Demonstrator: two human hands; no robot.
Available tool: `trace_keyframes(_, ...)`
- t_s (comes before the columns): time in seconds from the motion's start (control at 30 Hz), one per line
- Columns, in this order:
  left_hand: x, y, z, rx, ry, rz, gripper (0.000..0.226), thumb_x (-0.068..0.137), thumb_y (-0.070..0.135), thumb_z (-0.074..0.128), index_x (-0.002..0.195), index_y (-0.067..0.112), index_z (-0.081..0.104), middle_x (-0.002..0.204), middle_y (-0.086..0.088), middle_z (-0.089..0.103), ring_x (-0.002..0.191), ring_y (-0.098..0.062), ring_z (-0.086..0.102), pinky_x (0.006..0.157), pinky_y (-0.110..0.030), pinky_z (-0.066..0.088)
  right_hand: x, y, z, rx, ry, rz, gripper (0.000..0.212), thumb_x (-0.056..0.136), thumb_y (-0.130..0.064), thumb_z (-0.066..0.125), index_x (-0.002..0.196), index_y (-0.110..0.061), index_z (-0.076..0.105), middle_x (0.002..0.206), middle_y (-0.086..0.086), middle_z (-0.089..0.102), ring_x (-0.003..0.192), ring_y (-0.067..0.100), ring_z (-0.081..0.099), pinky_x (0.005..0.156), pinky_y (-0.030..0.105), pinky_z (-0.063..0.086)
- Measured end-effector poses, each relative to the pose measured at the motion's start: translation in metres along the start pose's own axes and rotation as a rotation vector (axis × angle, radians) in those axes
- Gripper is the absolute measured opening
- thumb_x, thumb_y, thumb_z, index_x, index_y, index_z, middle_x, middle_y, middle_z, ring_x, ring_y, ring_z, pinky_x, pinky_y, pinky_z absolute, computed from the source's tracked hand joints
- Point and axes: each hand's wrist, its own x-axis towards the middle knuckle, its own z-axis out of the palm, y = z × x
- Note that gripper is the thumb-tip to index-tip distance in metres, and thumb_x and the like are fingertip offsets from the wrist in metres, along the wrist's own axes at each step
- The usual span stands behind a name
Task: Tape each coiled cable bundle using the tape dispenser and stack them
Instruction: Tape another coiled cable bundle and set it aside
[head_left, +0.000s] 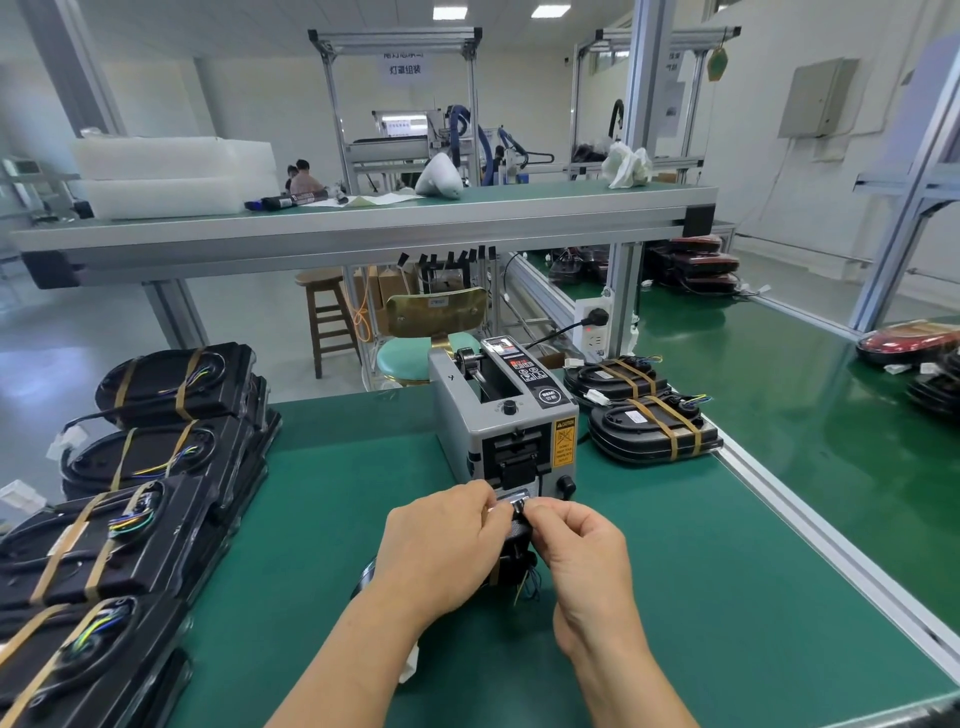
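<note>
1. One black cable bundle (517, 558) sits on the green table mat (727, 597), right in the gap between the two hands, its thin coloured wires poking out below them.
2. It lies just under the pinch, not in it. Whether any lower fingers steady it, I cannot tell; they are hidden.
3. Above the bundle there's a short strip of tape (511, 503), stretched across at the mouth of the tape dispenser (498, 415).
4. The left hand (441, 545) has its fingers curled in and nips the strip's left end.
5. The right hand (582, 551) pinches the right end between thumb and forefinger, other fingers folded under.
6. The grey dispenser stands upright just beyond the knuckles, yellow caution label facing us.
7. Out to the left, a tall stack of taped bundles (156, 467), each banded with tan tape, piled at the table's edge.
8. To the right of the dispenser, two more taped units (644, 415) lie side by side, touching.
9. Farther back, a power socket (595, 327) with a plug in it, and a green stool (410, 358) behind the table.
</note>
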Motion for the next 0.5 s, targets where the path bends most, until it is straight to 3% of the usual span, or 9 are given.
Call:
trace_keyframes(0.1, 0.001, 0.001, 0.002, 0.007, 0.022, -0.002, 0.036, 0.095, 0.053, 0.027, 0.09, 0.03, 0.054, 0.085, 0.01, 0.065, 0.082, -0.014, 0.059, 0.072, -0.033, 0.044, 0.001, 0.001, -0.001, -0.019, -0.003, -0.004, 0.032, 0.086, 0.008, 0.065, 0.057, -0.006, 0.072, 0.06, 0.002, 0.069, 0.053, 0.003, 0.061, 0.052, 0.013, 0.049)
trace_keyframes(0.3, 0.003, 0.001, 0.004, -0.033, 0.039, -0.018, 0.031, 0.091, 0.054, 0.032, 0.087, 0.031, 0.052, 0.08, 0.013, 0.064, 0.078, -0.011, 0.059, 0.072, -0.03, 0.048, 0.004, 0.006, -0.004, -0.1, 0.03, -0.003, 0.009, 0.084, 0.003, 0.069, 0.077, -0.001, 0.073, 0.069, 0.005, 0.071, 0.062, 0.007, 0.062, 0.062, 0.018, 0.051)
trace_keyframes(0.5, 0.005, 0.003, 0.001, -0.084, 0.02, -0.043, 0.028, 0.087, 0.053, 0.037, 0.082, 0.03, 0.052, 0.076, 0.011, 0.063, 0.075, -0.008, 0.058, 0.069, -0.027, 0.047, 0.009, 0.011, -0.008, -0.173, 0.066, -0.023, 0.007, 0.083, -0.003, 0.073, 0.076, -0.006, 0.074, 0.073, 0.006, 0.073, 0.069, 0.013, 0.064, 0.07, 0.03, 0.053)
